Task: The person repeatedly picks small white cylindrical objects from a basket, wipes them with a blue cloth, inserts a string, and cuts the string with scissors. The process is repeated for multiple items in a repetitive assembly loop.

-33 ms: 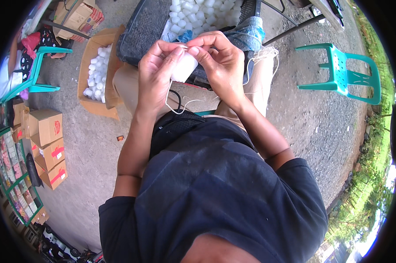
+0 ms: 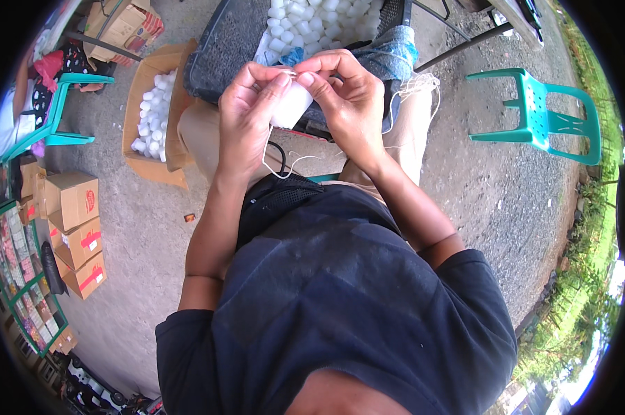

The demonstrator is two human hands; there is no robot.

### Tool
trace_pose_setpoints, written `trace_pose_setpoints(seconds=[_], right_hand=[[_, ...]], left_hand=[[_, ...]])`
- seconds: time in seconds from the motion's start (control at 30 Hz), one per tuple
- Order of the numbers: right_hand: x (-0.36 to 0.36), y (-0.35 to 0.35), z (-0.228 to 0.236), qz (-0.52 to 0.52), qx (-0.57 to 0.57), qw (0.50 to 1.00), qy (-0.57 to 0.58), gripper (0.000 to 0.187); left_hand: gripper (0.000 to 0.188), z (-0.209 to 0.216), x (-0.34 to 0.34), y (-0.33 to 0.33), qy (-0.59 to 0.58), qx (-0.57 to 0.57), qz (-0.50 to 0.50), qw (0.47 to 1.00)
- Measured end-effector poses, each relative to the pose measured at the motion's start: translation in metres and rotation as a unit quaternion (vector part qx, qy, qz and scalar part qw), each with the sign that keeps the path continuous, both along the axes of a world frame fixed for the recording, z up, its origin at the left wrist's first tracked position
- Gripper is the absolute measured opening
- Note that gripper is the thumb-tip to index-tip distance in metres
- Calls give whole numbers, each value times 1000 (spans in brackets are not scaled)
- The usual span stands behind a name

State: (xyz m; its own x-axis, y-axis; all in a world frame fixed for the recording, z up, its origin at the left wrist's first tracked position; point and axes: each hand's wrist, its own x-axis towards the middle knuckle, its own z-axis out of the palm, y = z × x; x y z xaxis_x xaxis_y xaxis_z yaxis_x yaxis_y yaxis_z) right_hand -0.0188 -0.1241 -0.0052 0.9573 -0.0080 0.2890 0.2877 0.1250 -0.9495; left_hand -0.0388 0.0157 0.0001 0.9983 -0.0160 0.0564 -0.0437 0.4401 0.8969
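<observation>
Gravel ground [image 2: 478, 187] outdoors, grass verge at 3 o'clock, green plastic chair [image 2: 544, 117] at 2 o'clock, open cardboard box [image 2: 153, 111] of white pieces at 10 o'clock, dark crate [image 2: 236, 41] with more white pieces at 12 o'clock. White cylinder [image 2: 290, 105] held above the lap, long axis running 1-to-7 o'clock, upper end toward the crate. Left hand [image 2: 247, 121] wraps it, fingers closed on its side. Right hand [image 2: 350, 100] arched over, thumb and forefinger pinched at its top end. Thin white string [image 2: 285, 166] hangs below.
</observation>
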Motion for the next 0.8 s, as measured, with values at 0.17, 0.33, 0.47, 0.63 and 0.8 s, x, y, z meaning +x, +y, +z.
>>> trace_pose_setpoints(seconds=[0.17, 0.33, 0.47, 0.63, 0.8], right_hand=[[0, 1, -2, 5, -23, 1000, 20, 7], [-1, 1, 2, -5, -147, 989, -31, 9], [0, 1, 0, 9, -114, 993, 12, 10], [-3, -1, -2, 32, -84, 995, 51, 12], [-6, 1, 2, 38, -24, 997, 56, 13]], left_hand=[[6, -3, 2, 0, -11, 31, 20, 999], [8, -4, 4, -10, -57, 41, 89, 994], [11, -10, 5, -9, -135, 109, 131, 976], [11, -6, 3, -7, -119, 157, 121, 973], [12, -7, 2, -4, -96, 149, 106, 978]])
